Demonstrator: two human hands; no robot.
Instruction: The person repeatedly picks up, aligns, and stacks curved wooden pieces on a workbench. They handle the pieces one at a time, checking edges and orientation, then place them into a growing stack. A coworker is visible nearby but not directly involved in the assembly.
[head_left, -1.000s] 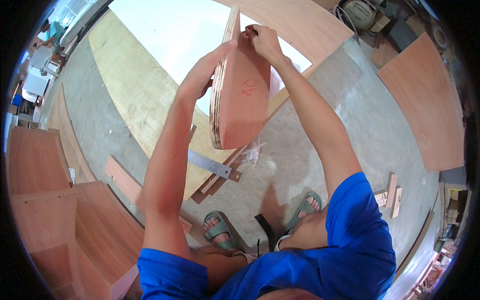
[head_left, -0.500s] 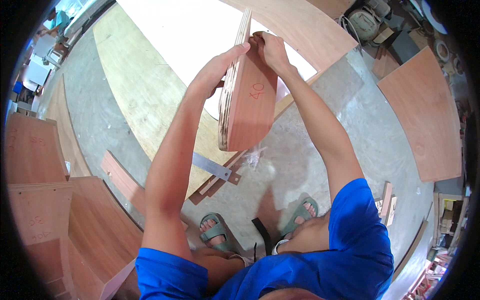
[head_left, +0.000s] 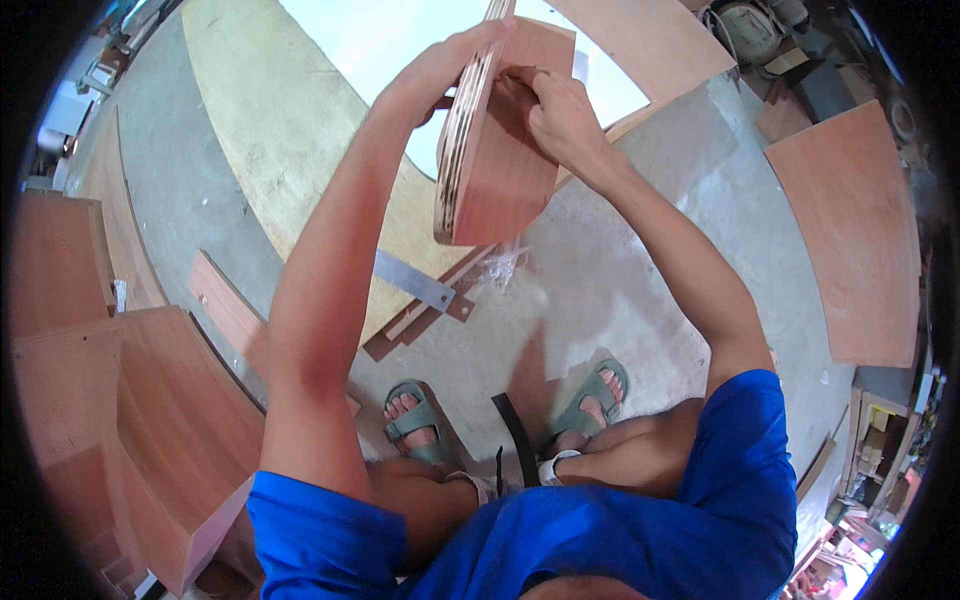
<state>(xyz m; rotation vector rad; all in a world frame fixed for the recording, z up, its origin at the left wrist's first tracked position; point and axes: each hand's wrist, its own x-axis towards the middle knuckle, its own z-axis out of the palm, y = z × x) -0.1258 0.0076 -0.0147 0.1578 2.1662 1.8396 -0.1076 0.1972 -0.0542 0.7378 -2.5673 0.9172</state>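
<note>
A reddish plywood panel point(head_left: 500, 190) with a rounded lower corner stands nearly on edge above the floor. Pale and dark layers stripe its left edge; I cannot tell whether it is one thick piece or several stacked. My left hand point(head_left: 440, 75) wraps around that edge near the far end, thumb on top, fingers mostly behind. Against the panel's broad right face, my right hand point(head_left: 565, 115) is closed with bent fingers and casts a shadow there. Whatever is in its fingertips, if anything, is hidden.
Beneath lies a pale plywood sheet point(head_left: 235, 130) beside a white sheet point(head_left: 345, 60). A metal ruler point(head_left: 415, 280) lies at the pale sheet's near end. Brown panels point(head_left: 190, 400) stand at left, another panel point(head_left: 850, 230) at right. My sandalled feet point(head_left: 415, 420) are below.
The panel sits farther up in view. My right hand has shifted from its far top edge onto its face, where the red marking no longer shows. The whole view has shifted somewhat.
</note>
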